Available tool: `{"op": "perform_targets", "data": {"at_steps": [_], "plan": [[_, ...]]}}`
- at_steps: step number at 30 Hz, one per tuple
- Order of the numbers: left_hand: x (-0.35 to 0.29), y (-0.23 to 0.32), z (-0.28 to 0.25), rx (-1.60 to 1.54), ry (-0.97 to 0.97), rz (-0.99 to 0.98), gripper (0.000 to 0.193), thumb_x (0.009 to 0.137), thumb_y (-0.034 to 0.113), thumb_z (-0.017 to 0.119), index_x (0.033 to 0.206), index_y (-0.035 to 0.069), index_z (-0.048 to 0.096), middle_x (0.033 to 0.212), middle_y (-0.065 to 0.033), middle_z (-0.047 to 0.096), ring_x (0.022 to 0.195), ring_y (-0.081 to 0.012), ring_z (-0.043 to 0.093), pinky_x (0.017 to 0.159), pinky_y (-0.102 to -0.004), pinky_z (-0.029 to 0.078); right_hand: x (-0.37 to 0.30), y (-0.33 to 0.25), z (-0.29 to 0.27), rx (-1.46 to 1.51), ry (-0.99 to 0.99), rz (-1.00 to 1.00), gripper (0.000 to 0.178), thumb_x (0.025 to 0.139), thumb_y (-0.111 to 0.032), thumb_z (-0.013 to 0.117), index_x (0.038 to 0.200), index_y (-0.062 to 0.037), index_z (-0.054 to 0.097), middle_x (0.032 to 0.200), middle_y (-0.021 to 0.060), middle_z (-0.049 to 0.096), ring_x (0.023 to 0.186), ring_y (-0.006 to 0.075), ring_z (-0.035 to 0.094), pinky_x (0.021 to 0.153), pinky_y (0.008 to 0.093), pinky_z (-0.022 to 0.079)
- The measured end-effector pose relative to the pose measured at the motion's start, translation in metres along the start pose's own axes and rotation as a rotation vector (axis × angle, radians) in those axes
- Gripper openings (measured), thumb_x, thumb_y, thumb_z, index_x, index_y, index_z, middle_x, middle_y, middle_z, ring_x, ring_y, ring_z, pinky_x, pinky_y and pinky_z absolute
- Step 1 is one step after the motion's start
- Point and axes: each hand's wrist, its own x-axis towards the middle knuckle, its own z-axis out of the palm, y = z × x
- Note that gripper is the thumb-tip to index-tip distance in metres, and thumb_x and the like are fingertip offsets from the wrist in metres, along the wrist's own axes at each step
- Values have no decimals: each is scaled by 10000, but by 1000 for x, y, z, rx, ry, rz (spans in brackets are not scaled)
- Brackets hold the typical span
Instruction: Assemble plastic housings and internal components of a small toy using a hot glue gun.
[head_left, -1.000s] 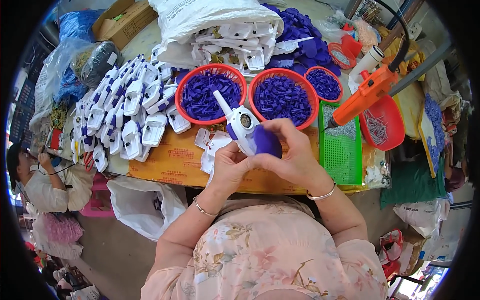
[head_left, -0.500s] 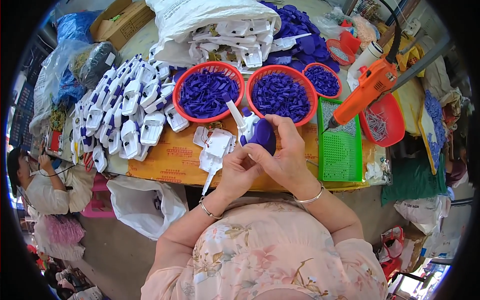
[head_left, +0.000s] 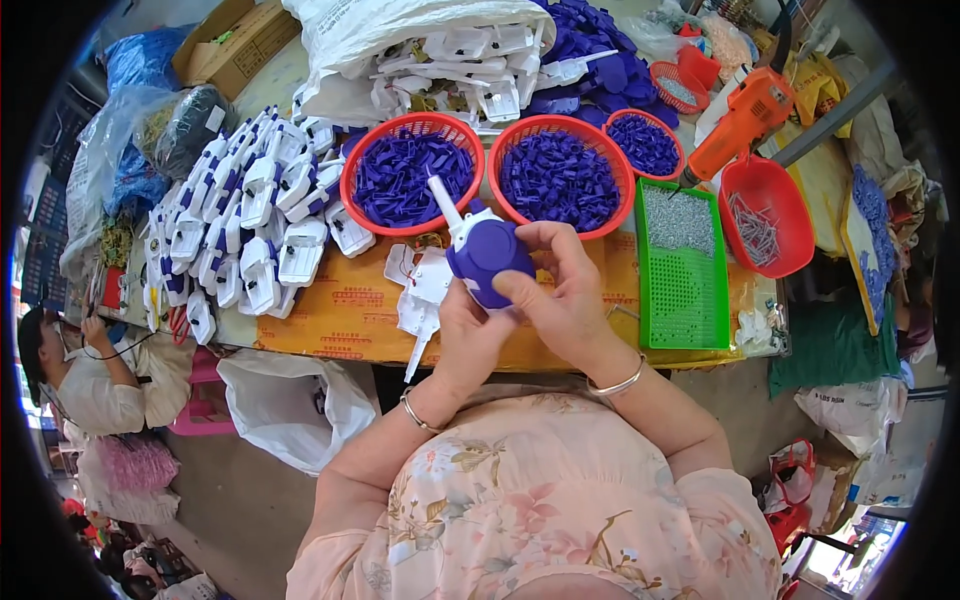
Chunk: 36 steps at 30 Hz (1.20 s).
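Above the bench [head_left: 335, 322] near its front edge, the left hand [head_left: 468, 338] grips the near end of a purple-and-white plastic case [head_left: 488, 258]; the right hand [head_left: 567, 300] curls around its side, thumb on top.

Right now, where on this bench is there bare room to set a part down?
The widest patch is the orange covering between the white parts heaped on the left and the loose white casing. A narrower, mostly bare strip runs between the right hand and the green tray. Further back is crowded with red baskets, a white sack and purple pieces.
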Motion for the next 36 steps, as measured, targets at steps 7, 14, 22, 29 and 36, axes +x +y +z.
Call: {"op": "perform_targets", "data": {"at_steps": [7, 14, 22, 29, 36], "plan": [[-2, 16, -15, 4, -132, -180, 498, 738, -88, 546, 1220, 20, 483, 1014, -43, 614, 924, -120, 607, 802, -261, 507, 1, 0, -23, 353, -264, 308, 343, 826, -60, 668, 1146, 18, 576, 1044, 56, 576, 933, 101, 556, 797, 261, 476], [-3, 24, -20, 265, -250, -67, 579, 727, -65, 610, 1280, 14, 458, 1199, -76, 555, 1050, -133, 563, 893, -290, 465, -14, -4, -19, 394, -144, 52, 366, 812, -40, 679, 1158, 17, 576, 1068, 48, 575, 967, 116, 551, 847, 257, 445], [9, 38, -27, 61, -330, 118, 538, 745, -64, 682, 1252, -47, 502, 1130, -83, 595, 1020, -167, 580, 898, -297, 469, -15, -11, -29, -9, -155, -255, 374, 719, -85, 769, 1041, -8, 595, 938, 94, 596, 864, 190, 577, 769, 282, 452], [0, 35, -28, -3, -222, 140, 471, 716, -38, 692, 1166, -69, 560, 1042, -77, 624, 950, -152, 597, 852, -292, 485, -18, -24, -25, -115, -127, -354, 351, 709, -119, 771, 987, -2, 591, 824, 112, 560, 729, 212, 556, 635, 310, 442], [22, 38, -29, -526, -20, -136, 314, 888, 107, 578, 1176, -11, 537, 1105, -116, 619, 988, -241, 634, 882, -374, 520, -14, 0, -28, 262, -84, 66, 464, 865, -211, 653, 1237, 13, 488, 1000, 78, 604, 884, 134, 571, 789, 279, 483]]}}
